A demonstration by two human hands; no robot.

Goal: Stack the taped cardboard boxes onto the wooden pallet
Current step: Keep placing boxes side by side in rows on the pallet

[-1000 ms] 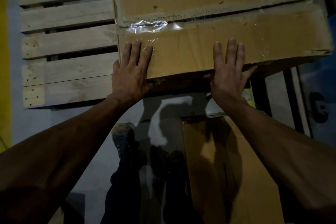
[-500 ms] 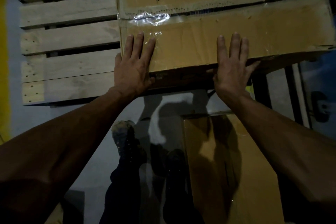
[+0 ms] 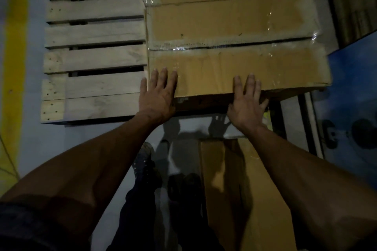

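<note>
Nearest the camera, a second cardboard box [image 3: 251,199] is lying on the floor just short of the wooden pallet [image 3: 93,57], below the right forearm, with a dark shoe [image 3: 143,159] standing just to its left.

Beyond that, at the pallet's near edge, both hands are being held flat against the taped cardboard box [image 3: 234,63]. The left hand [image 3: 158,96] is being pressed at the box's near left corner, its fingers [image 3: 163,79] straight and close together on the top face, with the little finger lying along the box's left edge. The right hand [image 3: 247,104] is being pressed at the near edge further to the right, fingers [image 3: 250,85] straight and slightly spread over the top, thumb out to the side; nothing is being gripped by either hand.

The taped box is sitting on the right part of the pallet, its clear tape glinting along the middle seam, and its near right corner is overhanging the pallet's edge. The pallet's bare slats are being left exposed to the left of the box. Further left of the pallet, a yellow floor line [image 3: 16,47] is running along the floor.
</note>
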